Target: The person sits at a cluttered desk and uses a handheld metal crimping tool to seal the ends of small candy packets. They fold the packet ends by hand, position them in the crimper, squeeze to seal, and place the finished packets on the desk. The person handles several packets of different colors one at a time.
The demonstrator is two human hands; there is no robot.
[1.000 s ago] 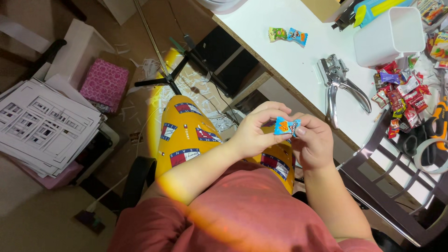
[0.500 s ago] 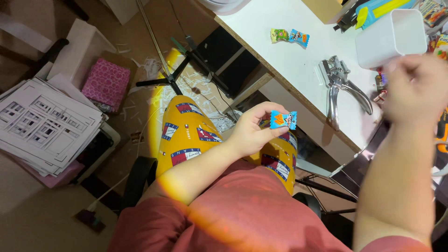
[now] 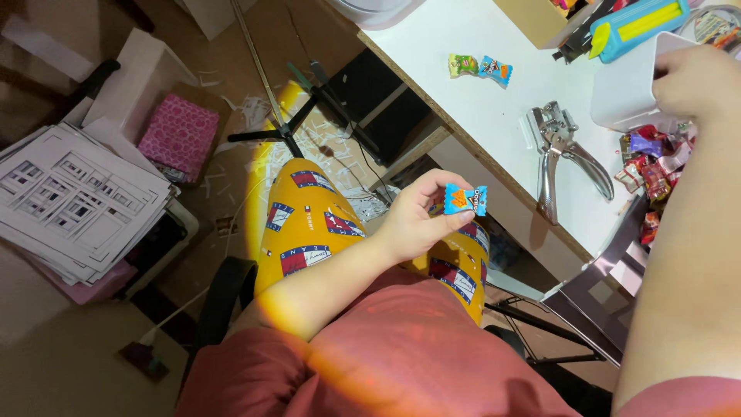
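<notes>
My left hand (image 3: 417, 218) pinches a tiny blue snack packet (image 3: 465, 199) between thumb and fingertips, held above my lap beside the desk's front edge. My right hand (image 3: 693, 80) is stretched out over the white desk (image 3: 494, 108) and rests against the side of a white plastic tub (image 3: 627, 91); whether its fingers grip the tub is hidden. Beneath that hand lies a heap of small colourful packets (image 3: 654, 164).
A metal hole punch (image 3: 557, 153) lies on the desk near the edge. Two tiny packets (image 3: 480, 68), green and blue, lie farther back. A blue and yellow case (image 3: 637, 25) sits at the top. On the floor are a paper stack (image 3: 69, 201), a pink box (image 3: 177, 136) and a tripod (image 3: 289, 116).
My right hand let go of the blue packet and travelled up and right across the desk to the white tub. The left hand kept the packet and stayed in place.
</notes>
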